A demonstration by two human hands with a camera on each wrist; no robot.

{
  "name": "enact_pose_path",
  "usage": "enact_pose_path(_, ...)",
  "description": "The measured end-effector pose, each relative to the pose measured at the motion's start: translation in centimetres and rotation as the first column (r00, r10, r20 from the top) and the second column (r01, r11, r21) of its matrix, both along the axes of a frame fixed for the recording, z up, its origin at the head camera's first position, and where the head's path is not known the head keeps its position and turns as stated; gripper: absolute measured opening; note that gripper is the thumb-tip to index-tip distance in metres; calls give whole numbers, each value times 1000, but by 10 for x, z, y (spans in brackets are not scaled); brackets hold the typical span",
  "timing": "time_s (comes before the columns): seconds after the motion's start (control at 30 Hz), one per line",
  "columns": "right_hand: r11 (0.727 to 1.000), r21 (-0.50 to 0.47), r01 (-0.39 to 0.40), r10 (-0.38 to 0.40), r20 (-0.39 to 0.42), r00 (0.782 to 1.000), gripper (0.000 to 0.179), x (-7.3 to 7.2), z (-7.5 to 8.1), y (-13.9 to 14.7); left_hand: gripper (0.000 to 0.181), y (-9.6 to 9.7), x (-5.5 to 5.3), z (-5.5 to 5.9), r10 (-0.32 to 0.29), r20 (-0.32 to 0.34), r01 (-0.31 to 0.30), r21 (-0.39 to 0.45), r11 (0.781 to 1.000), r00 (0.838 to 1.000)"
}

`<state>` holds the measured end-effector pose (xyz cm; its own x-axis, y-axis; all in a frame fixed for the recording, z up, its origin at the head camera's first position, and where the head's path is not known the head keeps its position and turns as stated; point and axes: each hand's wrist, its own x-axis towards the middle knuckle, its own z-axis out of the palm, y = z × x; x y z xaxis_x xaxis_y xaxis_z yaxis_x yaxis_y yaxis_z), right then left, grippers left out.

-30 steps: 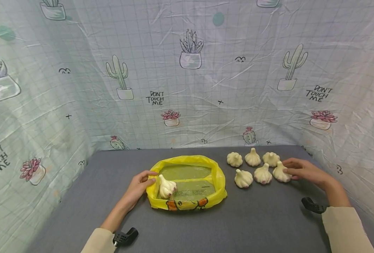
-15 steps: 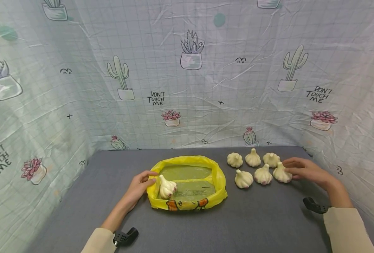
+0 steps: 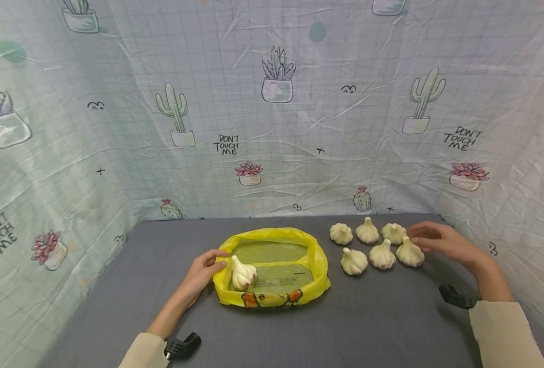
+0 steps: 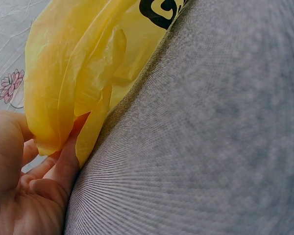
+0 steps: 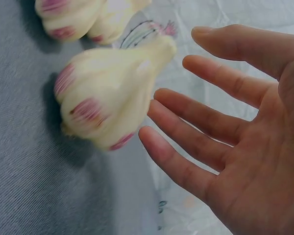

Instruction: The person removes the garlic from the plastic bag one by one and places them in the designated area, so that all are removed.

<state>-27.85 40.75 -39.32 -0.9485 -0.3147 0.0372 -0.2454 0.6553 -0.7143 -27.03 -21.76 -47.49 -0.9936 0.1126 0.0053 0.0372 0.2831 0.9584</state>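
A yellow plastic bag [image 3: 320, 266] lies with its mouth spread wide on the grey table. One garlic bulb [image 3: 243, 276] sits inside at its left end. My left hand [image 3: 203, 271] pinches the bag's left rim, and in the left wrist view the yellow film [image 4: 54, 83] passes between thumb and fingers. At the right, my right hand [image 3: 449, 244] has its fingers spread beside the nearest garlic bulb [image 3: 410, 253]. In the right wrist view the fingertips stand right at that purple-streaked bulb [image 5: 105, 98], with nothing in the palm.
Several more garlic bulbs stand in two rows right of the bag, among them a front-left bulb [image 3: 354, 261] and a back-left bulb [image 3: 341, 233]. A printed cloth [image 3: 272, 153] hangs behind and at both sides of the grey table [image 3: 345, 327].
My right hand has drawn back slightly from the nearest garlic bulb, which its fingertips overlapped before. The left hand and the bag have stayed in place.
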Motion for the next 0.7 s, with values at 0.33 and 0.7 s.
enact_pose_path(0.33,999,32,6,-3,-74,997,41,6,19,-15,30,0,0,-2,25,-9,-26,-20,999,1000)
enact_pose_path(0.7,998,65,7,0,-104,995,41,13,37,-33,31,0,1,-2,6,-15,-6,-2,1000,1000)
